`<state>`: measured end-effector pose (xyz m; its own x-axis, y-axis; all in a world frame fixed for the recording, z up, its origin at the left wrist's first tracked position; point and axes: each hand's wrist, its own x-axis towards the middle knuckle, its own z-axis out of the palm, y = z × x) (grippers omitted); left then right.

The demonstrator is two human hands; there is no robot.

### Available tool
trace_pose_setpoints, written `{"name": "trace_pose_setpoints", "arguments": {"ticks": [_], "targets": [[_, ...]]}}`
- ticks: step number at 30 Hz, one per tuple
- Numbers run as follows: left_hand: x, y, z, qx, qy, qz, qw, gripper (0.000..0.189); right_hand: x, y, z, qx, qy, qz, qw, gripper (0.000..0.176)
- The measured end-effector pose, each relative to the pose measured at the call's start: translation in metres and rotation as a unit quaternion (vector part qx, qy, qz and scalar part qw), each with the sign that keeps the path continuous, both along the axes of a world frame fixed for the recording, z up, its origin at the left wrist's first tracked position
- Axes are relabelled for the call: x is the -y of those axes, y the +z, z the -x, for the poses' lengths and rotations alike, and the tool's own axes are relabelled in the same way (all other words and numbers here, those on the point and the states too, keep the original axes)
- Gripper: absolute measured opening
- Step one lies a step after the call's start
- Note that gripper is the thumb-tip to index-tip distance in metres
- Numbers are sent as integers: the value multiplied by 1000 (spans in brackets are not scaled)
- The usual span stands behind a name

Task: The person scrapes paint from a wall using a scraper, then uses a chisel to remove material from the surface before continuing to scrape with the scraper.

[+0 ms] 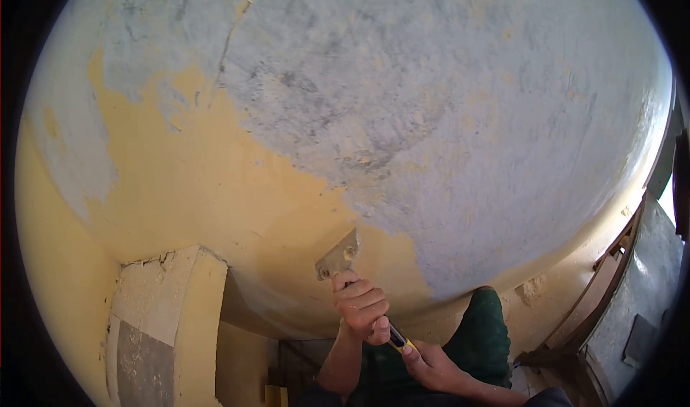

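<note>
Left hand (361, 308) raised, fist clenched round scraper (339, 257) handle near blade pressed on yellow-painted wall (215, 191), right hand (429, 362) gripping the handle end below

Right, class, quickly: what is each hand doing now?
Left hand: closed around the scraper handle.
Right hand: closed on the handle's end.

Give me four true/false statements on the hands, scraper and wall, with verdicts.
1. Both hands hold the scraper. True: left hand near the blade, right hand at the handle end.
2. The blade rests in the middle of the grey area. False: it sits on yellow paint, beside the grey edge.
3. The handle is red. False: black and yellow.
4. The upper wall is mostly grey. True.
</note>
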<state>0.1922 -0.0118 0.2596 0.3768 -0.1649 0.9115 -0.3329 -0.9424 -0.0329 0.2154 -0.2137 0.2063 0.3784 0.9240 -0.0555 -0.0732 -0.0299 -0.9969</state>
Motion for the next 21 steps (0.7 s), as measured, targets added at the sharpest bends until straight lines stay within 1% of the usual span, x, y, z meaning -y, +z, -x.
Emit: {"name": "trace_pose_setpoints", "arguments": {"ticks": [2, 5, 9, 12, 14, 18, 20, 21], "targets": [[3, -13, 0, -33, 4, 17, 999, 41, 4, -8, 1, -4, -14, 27, 1000, 56], [4, -18, -3, -41, 8, 22, 999, 41, 7, -8, -5, 20, -11, 40, 999, 56], [-3, -15, -9, -35, 15, 33, 999, 42, -3, -2, -13, 24, 1, 47, 999, 56], [-9, 3, -13, -12, 20, 24, 999, 42, -13, 13, -22, 13, 20, 26, 999, 56], [-18, 28, -16, 25, 32, -23, 999, 30, -22, 33, -32, 24, 41, 26, 999, 55], [-25, 48, -15, 45, 40, -45, 997, 30, -34, 50, -36, 75, 44, 13, 996, 54], [-25, 45, -10, 19, 45, -31, 998, 42, -33, 46, -28, 69, 17, -20, 997, 54], [-23, 44, -6, 20, 45, -36, 998, 42, -31, 41, -23, 71, 17, -25, 997, 54]]}}
